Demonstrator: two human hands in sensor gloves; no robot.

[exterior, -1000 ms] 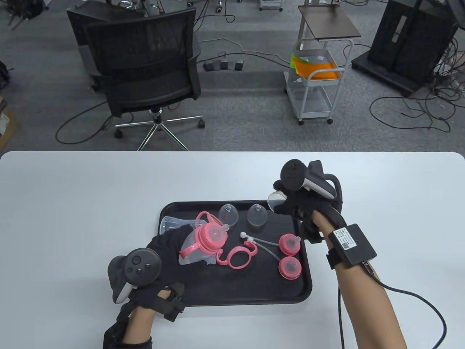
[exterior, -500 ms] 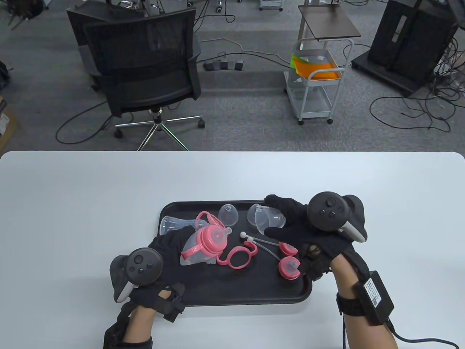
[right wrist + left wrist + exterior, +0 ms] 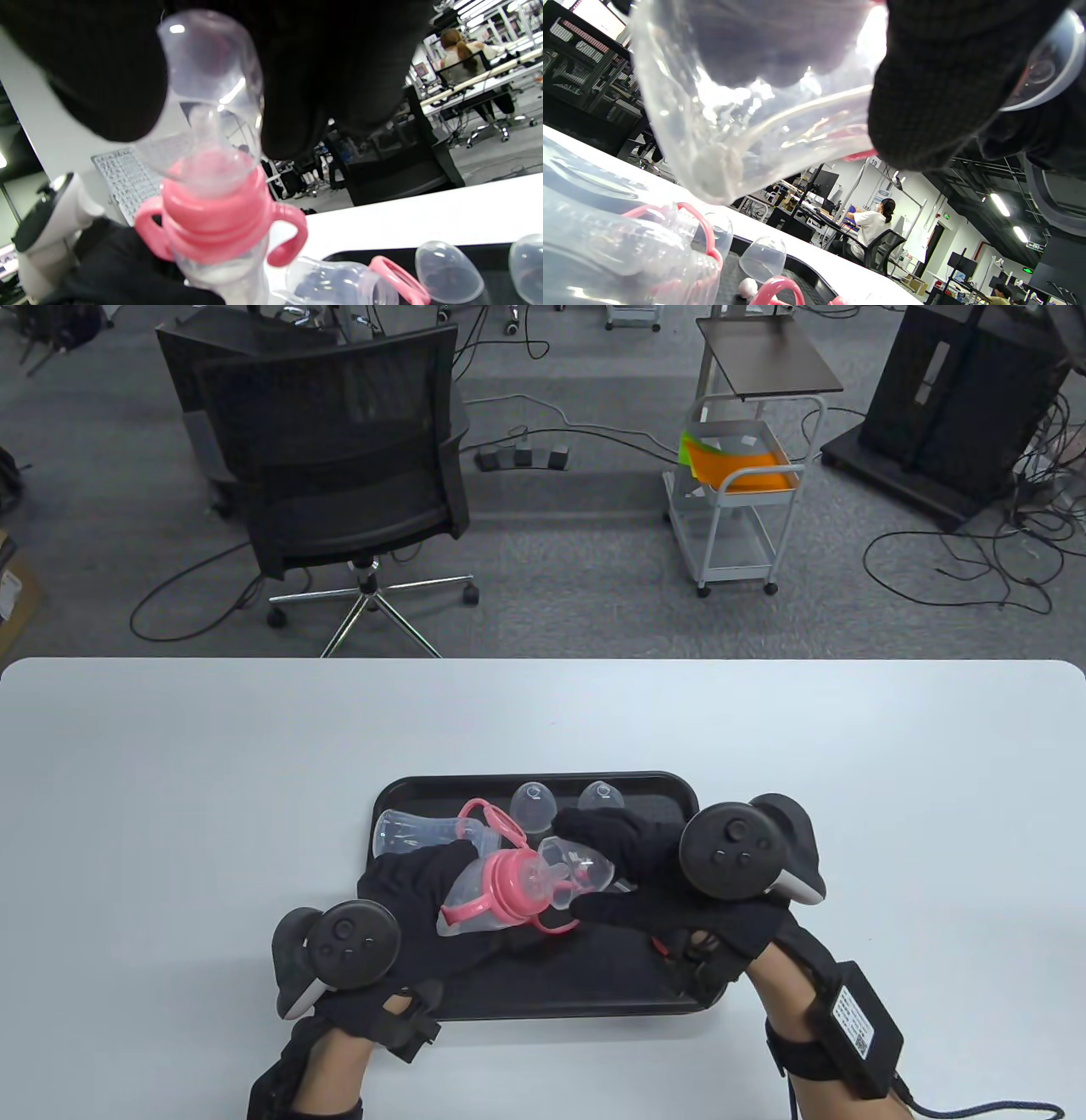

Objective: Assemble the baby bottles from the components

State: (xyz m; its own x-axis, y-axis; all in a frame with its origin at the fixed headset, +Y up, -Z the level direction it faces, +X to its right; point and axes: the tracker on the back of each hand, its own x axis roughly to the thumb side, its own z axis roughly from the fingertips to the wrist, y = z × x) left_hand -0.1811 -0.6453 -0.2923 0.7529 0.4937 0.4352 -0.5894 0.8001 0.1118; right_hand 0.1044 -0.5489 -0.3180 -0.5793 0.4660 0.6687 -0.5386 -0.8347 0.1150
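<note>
My left hand (image 3: 428, 891) grips a clear baby bottle (image 3: 475, 899) with a pink handled collar (image 3: 509, 891), tilted over the black tray (image 3: 543, 993). My right hand (image 3: 598, 869) holds a clear dome cap (image 3: 581, 867) by its sides, over the bottle's nipple and against the collar. In the right wrist view the cap (image 3: 208, 97) covers the nipple above the pink collar (image 3: 216, 224), with my fingers (image 3: 106, 76) on both sides. In the left wrist view the bottle body (image 3: 746, 106) fills the top, with a gloved finger (image 3: 933, 93) on it.
A second clear bottle (image 3: 416, 831) lies at the tray's back left with a pink handle ring (image 3: 488, 814) beside it. Two more clear caps (image 3: 533, 802) (image 3: 601, 796) stand along the back edge. My right hand hides the tray's right part. White table (image 3: 170, 814) surrounds the tray.
My right hand carried the clear cap from beyond the tray's right back corner leftward onto the bottle's nipple. My left hand shifted the bottle slightly right and nearer.
</note>
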